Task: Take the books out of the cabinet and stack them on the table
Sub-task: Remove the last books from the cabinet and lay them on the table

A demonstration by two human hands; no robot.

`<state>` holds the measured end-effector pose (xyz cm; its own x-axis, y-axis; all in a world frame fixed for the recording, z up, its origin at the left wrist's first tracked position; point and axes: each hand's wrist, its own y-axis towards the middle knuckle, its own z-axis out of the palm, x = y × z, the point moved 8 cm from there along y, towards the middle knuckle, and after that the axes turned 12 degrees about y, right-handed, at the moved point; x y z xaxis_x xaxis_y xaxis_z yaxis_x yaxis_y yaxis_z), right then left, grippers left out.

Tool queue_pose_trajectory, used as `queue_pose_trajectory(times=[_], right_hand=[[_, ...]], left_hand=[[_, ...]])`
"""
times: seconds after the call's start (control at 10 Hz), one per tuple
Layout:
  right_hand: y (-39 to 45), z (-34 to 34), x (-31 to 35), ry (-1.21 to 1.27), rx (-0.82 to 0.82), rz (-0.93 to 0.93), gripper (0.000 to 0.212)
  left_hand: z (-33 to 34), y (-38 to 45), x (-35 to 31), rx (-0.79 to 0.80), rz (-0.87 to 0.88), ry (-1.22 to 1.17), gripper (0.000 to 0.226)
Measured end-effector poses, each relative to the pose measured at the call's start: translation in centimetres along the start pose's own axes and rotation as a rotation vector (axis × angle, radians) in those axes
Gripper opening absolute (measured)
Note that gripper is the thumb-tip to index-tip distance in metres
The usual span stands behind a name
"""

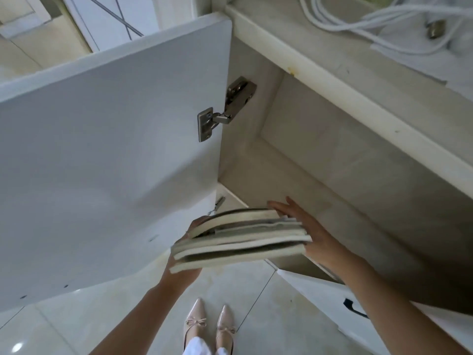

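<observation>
A stack of several pale books [240,238], page edges toward me, hangs in the air just in front of the open cabinet [332,160]. My left hand [188,267] grips the stack from below at its left end, mostly hidden under the books. My right hand [309,234] presses flat against the right end of the stack, fingers stretched toward the cabinet's inside. The cabinet shelf behind the books looks bare. The tabletop [345,55] runs above the cabinet at the upper right.
The white cabinet door [107,155] stands wide open on the left, with a metal hinge [225,108]. White cables [371,24] lie on the tabletop. A second white door with a dark handle [354,310] is at the lower right. My shoes [210,326] stand on the tiled floor.
</observation>
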<state>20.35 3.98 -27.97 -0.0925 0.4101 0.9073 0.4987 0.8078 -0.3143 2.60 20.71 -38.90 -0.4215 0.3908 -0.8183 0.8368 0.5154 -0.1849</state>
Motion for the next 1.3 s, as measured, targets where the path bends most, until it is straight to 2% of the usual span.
queue_pose_trajectory(times=[0.1,0.2,0.3,0.4,0.5,0.6,0.7,0.8,0.9,1.0,1.1,1.2,1.3], right_hand=[[-5.1,1.7,4.4,-0.006,0.01,0.019,0.046],[-8.1,3.1,4.9,-0.033,0.101,0.102,0.097],[-11.2,4.3,5.7,0.078,0.093,0.128,0.106],[-13.6,5.6,7.9,0.218,0.112,0.242,0.088],[-15.4,7.6,10.8,0.196,0.214,0.207,0.059],[-16.6,9.8,13.5,0.165,0.267,0.225,0.055],[-17.3,12.5,15.9,0.125,0.334,0.21,0.047],[-18.6,16.3,17.8,0.147,0.402,0.258,0.037],[-20.2,21.2,19.3,0.196,0.456,0.284,0.026],[-22.5,25.9,21.1,0.219,0.456,0.281,0.028],[-25.2,30.8,22.2,0.256,0.486,0.28,0.043],[-28.9,35.7,23.7,0.218,0.56,0.247,0.034],[-32.8,40.4,24.9,0.113,0.653,0.19,0.056]], left_hand=[[-4.7,-4.4,-5.6,-0.089,0.039,-0.212,0.052],[-5.9,-7.9,-6.6,0.038,-0.099,-0.313,0.05],[-8.3,-12.7,-8.0,0.034,-0.129,-0.171,0.037],[-10.5,-16.7,-9.3,0.063,-0.218,-0.106,0.043],[-13.4,-21.1,-9.8,-0.034,-0.301,-0.116,0.062],[-15.5,-25.8,-10.9,-0.113,-0.367,-0.182,0.052],[-17.2,-30.3,-11.1,-0.176,-0.434,-0.363,0.053],[-19.0,-35.2,-11.4,-0.283,-0.491,-0.543,0.063],[-20.6,-40.9,-10.9,-0.459,-0.59,-0.687,0.059],[-20.8,-46.5,-10.1,-0.55,-0.693,-0.785,0.086],[-20.5,-52.7,-9.1,-0.656,-0.772,-0.905,0.091],[-19.9,-58.9,-8.6,-0.795,-0.808,-0.981,0.053],[-19.5,-64.8,-8.0,-0.945,-0.825,-1.052,0.033]])
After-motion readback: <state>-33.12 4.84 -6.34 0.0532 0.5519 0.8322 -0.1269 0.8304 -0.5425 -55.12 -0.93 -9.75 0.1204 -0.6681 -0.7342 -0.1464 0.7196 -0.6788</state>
